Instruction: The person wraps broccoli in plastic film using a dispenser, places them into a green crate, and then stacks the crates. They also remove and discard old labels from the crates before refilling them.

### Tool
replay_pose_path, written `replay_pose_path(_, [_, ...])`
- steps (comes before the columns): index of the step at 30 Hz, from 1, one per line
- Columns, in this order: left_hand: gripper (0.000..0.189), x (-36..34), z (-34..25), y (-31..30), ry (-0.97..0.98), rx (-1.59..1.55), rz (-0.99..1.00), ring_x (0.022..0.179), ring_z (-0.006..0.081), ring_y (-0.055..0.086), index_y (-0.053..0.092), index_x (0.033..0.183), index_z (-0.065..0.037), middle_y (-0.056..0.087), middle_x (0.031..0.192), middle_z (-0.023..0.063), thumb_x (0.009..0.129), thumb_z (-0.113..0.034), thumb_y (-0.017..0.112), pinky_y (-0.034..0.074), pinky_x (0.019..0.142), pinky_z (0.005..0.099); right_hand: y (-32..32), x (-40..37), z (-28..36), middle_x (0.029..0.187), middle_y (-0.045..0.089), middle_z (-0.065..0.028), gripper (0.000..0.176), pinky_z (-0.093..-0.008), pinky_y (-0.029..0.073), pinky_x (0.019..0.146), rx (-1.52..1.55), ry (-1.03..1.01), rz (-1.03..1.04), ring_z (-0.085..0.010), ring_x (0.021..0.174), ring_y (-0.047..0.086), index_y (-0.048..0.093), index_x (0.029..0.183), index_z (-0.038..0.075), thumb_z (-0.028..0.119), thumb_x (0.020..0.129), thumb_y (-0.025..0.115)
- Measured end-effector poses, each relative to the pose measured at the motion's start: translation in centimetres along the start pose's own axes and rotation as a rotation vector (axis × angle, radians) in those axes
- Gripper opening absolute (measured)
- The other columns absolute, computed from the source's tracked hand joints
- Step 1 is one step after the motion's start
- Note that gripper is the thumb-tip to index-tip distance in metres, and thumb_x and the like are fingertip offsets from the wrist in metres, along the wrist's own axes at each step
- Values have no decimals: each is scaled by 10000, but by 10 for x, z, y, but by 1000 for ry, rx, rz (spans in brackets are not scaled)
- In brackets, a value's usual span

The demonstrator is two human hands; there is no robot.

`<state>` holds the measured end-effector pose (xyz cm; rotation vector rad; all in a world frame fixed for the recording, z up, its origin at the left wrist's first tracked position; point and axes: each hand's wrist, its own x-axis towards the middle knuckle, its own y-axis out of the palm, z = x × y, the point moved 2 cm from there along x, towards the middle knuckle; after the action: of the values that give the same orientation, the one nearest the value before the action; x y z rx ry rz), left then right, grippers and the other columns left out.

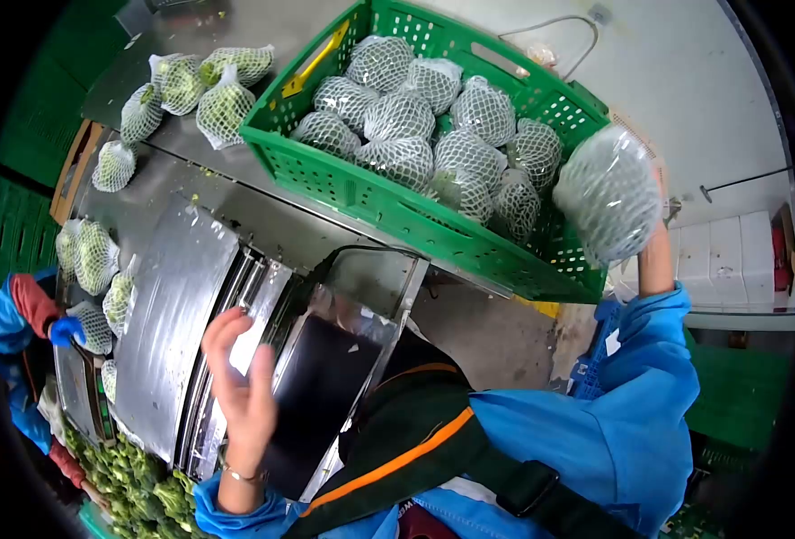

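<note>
- Bundle [611, 193]: netted and glossy, we find it held up at the right end of the crate [496, 260].
- Handling: we judge it fairly light, soft outside over a firmer core, somewhat slippery and easily bruised – best held round the middle, fingers spread, without squeezing.
- Right hand [654, 242]: arm reaching forward, wrist behind the bundle. It grasps the bundle, though we cannot tell the exact finger placement – the bundle hides it.
- Left hand [243, 382]: raised before the machine [164, 323], fingers upward, parted, holding nothing.
</note>
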<state>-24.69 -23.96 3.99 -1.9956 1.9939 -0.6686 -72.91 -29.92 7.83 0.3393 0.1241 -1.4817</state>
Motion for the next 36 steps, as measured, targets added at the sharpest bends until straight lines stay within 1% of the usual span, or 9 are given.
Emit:
replay_pose_path(7, [201,29,37,-29,-64,106,-204,1145,238,410,518,1023,-19,442,1212,150,826,-55,534,284,969,344,-102,46,-167,1127,559,-87,354,-297,423,859,-202,147,-409,-182,986,539,546,1110,2,253,864,507])
replay_pose_path(9, [195,32,39,-37,-63,246,-195,1139,248,415,519,1012,-21,448,1201,152,819,-44,537,284,971,348,-96,59,-127,1154,542,-94,360,-279,408,862,-1342,-19,-135,-179,990,521,535,1164,36,257,882,488])
replay_pose_path(13, [236,60,-4,-2,127,313,-7,1032,281,492,517,1007,-5,507,1101,164,774,21,535,333,938,362,-18,62,-83,1171,507,-124,639,-300,428,809,-60,416,-201,-203,962,528,454,1227,33,539,838,462])
replay_pose_path(17, [384,110,-86,121,653,-55,508,936,296,538,540,1077,-45,525,1080,147,708,-34,647,452,770,361,-73,105,-100,1228,473,-140,771,-313,405,885,-488,613,-508,-216,1015,516,380,1270,-17,575,793,510])
replay_pose_path(19, [536,115,-108,196,630,-78,573,947,324,546,440,1216,-72,511,1082,176,745,-187,666,482,736,369,-41,98,-82,1265,454,-128,760,-341,368,960,-707,819,-578,-227,1082,487,375,1287,-15,561,808,504])
replay_pose_path(21, [625,121,-115,252,396,183,814,978,393,525,387,1267,-85,458,1149,231,740,-252,680,473,797,375,3,54,-42,1280,428,-180,759,-336,350,971,-280,321,99,-210,1196,409,393,1263,-40,436,730,647])
replay_pose_path(24, [682,129,-102,300,259,-10,1132,1038,440,481,389,1276,-110,379,1223,270,704,-290,715,439,871,388,13,58,-46,1315,411,-126,449,-326,211,1057,-654,316,25,-222,1245,344,386,1316,49,155,881,352])
replay_pose_path(28, [624,140,-84,321,519,-408,1136,1144,404,414,433,1228,-109,343,1263,249,690,-245,720,372,950,389,-161,102,-169,1200,450,-271,1072,-349,452,843,-602,555,-695,-322,1033,516,241,1275,-149,433,532,749])
replay_pose_path(36, [364,169,-38,332,568,169,1112,885,353,576,556,1074,-52,595,960,160,718,-61,633,463,799,384,-88,100,-86,1238,462,-167,879,-331,360,917,-560,397,-289,-249,1115,452,191,1374,34,480,755,628])
